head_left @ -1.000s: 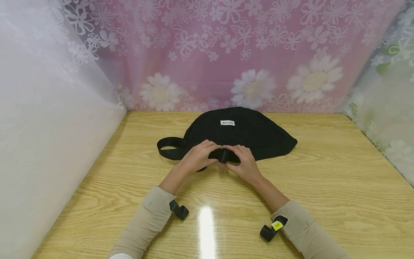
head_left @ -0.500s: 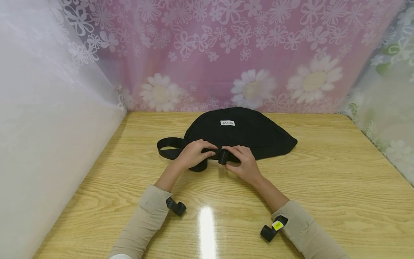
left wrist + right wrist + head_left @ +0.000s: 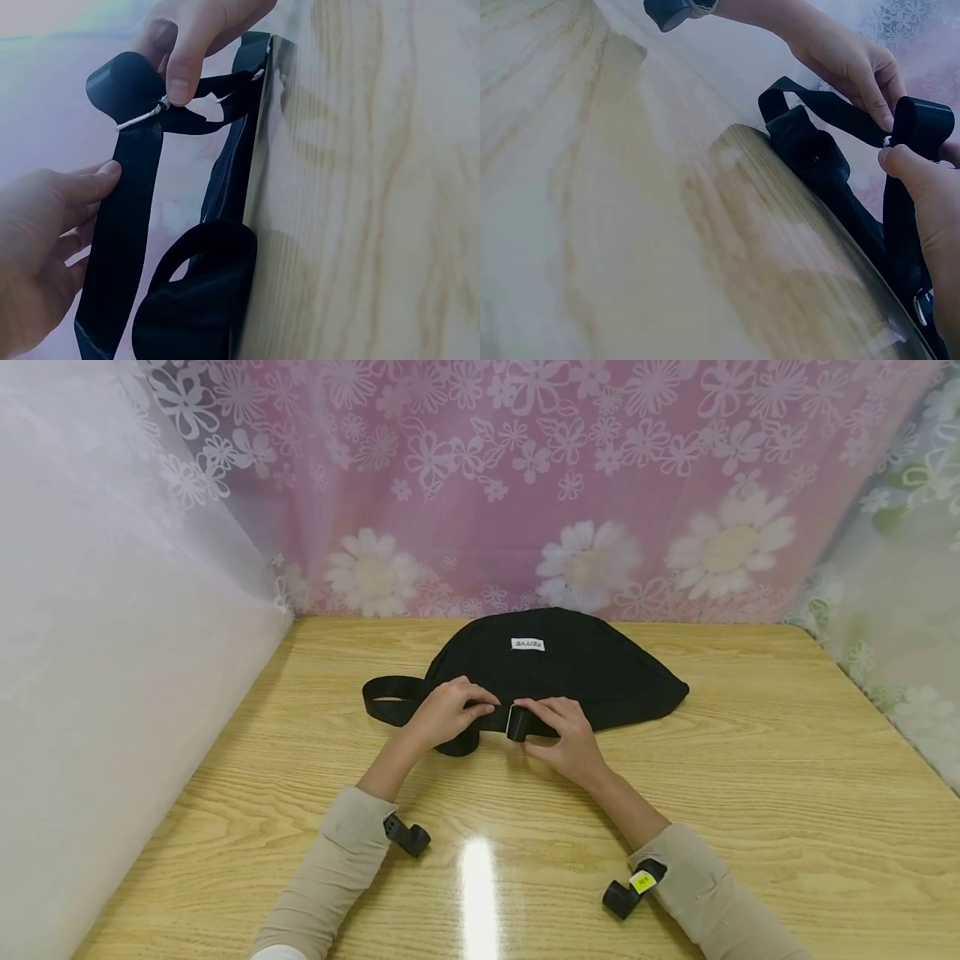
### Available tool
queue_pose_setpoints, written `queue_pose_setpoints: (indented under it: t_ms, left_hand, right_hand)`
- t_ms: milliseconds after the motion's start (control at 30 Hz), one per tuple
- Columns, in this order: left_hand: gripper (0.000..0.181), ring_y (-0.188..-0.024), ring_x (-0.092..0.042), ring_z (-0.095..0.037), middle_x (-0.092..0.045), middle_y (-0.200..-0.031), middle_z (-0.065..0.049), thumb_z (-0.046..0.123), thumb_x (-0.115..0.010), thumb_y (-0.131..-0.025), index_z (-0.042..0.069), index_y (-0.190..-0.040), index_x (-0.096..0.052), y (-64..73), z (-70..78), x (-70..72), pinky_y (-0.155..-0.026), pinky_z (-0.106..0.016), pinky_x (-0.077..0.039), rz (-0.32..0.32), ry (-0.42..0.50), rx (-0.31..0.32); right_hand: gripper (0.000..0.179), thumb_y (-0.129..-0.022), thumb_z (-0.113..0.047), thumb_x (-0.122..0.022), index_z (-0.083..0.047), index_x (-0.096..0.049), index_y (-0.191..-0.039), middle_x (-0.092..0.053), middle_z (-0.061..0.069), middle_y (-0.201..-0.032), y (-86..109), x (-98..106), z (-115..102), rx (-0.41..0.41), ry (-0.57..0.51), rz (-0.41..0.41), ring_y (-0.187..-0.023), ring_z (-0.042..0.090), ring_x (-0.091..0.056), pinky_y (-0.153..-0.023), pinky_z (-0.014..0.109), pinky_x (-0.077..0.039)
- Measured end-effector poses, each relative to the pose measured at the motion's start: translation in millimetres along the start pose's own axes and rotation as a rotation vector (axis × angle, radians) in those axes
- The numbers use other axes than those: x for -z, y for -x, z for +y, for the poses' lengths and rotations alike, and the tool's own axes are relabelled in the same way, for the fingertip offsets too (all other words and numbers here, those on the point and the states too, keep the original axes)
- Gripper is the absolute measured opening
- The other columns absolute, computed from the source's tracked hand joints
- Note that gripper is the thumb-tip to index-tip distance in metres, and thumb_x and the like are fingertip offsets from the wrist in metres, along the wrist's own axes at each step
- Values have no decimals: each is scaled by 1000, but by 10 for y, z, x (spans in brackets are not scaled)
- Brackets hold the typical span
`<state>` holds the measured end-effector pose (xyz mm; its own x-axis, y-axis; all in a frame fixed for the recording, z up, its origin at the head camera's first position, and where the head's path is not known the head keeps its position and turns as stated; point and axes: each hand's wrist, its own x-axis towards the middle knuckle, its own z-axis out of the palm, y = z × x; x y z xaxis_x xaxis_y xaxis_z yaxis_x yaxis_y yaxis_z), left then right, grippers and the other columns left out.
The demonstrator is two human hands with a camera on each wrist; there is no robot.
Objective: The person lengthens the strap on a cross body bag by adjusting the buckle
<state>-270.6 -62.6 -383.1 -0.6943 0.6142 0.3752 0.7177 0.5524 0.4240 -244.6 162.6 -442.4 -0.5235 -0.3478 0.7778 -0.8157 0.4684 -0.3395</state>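
A black crescent-shaped sling bag point(image 3: 570, 664) with a white label point(image 3: 528, 645) lies on the table, its strap lifted along the near side. My left hand point(image 3: 446, 714) pinches the black webbing strap point(image 3: 127, 225) between thumb and fingers, just left of a metal slider buckle point(image 3: 141, 118). At the buckle, my right hand point(image 3: 566, 735) pinches the frame with thumb and fingertips. A short loop of webbing point(image 3: 517, 724) stands out through the buckle, between the two hands. Part of the strap is hidden behind the left hand.
One strap loop point(image 3: 390, 678) lies off the bag's left end, and another fold point(image 3: 459, 743) hangs below my left hand. The wood-grain table point(image 3: 750, 793) runs back to a pink flowered curtain point(image 3: 480, 502). A white sheet point(image 3: 135, 635) closes off the left side.
My left hand has shifted left from the buckle, first loosening its fingers, then pinching the strap. The buckle's metal edge shows more clearly. My right hand has stayed in place.
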Motion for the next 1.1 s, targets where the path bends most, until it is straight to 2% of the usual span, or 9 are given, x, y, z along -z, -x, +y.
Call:
queue_pose_setpoints:
  t_ms: [100, 300, 467, 633, 867, 1100]
  left_hand:
    - [14, -73, -48, -10, -66, -87, 2, 13, -64, -87, 7, -97, -73, -3, -26, 5, -62, -22, -41, 0, 7, -19]
    - [15, -73, -47, -11, -66, -89, 1, 14, -63, -88, 7, -98, -72, 5, -37, 32, -62, -22, -41, -22, 6, -12]
    - [16, -73, -47, -12, -67, -89, 1, 15, -62, -89, 7, -99, -72, 3, -40, 48, -62, -23, -41, -45, -7, -4]
    - [15, -72, -47, -12, -66, -87, 2, 14, -62, -88, 8, -98, -73, 7, -61, 66, -61, -23, -40, -42, -41, 18]
    - [15, -71, -46, -12, -66, -87, 2, 14, -63, -88, 8, -97, -73, 3, -76, 89, -61, -23, -40, -41, -33, 8]
    - [15, -70, -45, -11, -64, -84, 3, 15, -63, -88, 9, -97, -73, 33, -130, 86, -61, -23, -40, -38, -51, 39]
  right_hand:
    - [51, -70, -15, -75, -10, -63, -119, -62, 4, -98, 1, -2, 1, 14, -11, 5, -91, 23, -52, -80, 39, -36]
    - [55, -66, -12, -78, -9, -63, -118, -62, 5, -98, -12, -10, -9, 48, -25, 18, -90, 24, -52, -80, 39, -36]
    - [54, -67, -12, -76, -9, -63, -119, -62, 5, -97, -13, -4, -14, 63, -28, 20, -88, 23, -52, -79, 39, -37]
    - [51, -69, -14, -75, -9, -63, -118, -62, 5, -98, -4, -5, -7, 71, -27, 25, -89, 24, -52, -80, 38, -37]
    - [53, -68, -12, -77, -7, -63, -119, -63, 5, -101, -6, -4, -3, 76, -47, 26, -89, 23, -53, -80, 38, -37]
    - [52, -67, -9, -77, -6, -63, -118, -63, 6, -100, -3, -9, -3, 83, -69, 31, -88, 22, -53, -79, 36, -38]
